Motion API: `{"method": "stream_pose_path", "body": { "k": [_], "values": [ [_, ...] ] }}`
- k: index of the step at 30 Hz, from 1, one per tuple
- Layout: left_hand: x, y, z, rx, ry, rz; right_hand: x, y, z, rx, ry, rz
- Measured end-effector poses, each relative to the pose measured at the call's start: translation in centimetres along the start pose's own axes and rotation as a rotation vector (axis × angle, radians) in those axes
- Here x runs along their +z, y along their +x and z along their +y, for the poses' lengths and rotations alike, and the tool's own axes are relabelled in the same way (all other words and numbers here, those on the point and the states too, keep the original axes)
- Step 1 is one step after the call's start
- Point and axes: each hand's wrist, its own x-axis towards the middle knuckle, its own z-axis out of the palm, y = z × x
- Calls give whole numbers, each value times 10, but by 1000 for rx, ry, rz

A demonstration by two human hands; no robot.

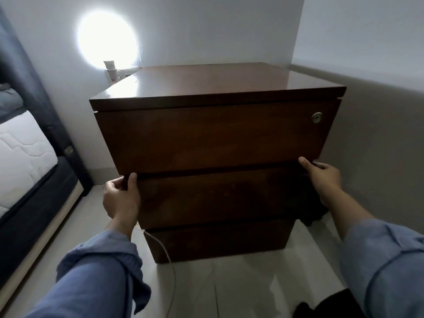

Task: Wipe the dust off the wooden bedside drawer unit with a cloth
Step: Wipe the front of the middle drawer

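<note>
Hands — left, right — grip drawer unit sides; bed left, cable seemingly underfoot.

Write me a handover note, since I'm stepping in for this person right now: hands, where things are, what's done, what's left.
Left hand: gripping the left side edge of the drawer unit, level with the gap under the top drawer, thumb on the front.
Right hand: holding the right side edge at about the same height.
Cloth: not in view; neither hand has it.
Unit stands on the tiled floor in the corner by the bed; a thin cable trails down past its lower left corner.
Done: no wiping evident.
Left: find the cloth, wipe top, fronts and sides.
</note>
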Motion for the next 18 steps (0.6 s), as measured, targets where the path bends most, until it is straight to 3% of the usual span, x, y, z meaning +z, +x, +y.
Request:
{"method": "stream_pose_path", "body": {
  "k": [11, 18],
  "values": [
    [-12, -8, 8, -83, 52, 45, 3, -5, 0, 26, -89, 138],
    [-35, -29, 8, -20, 131, 5, -15, -33, -4, 132, 66, -30]
  ]
}}
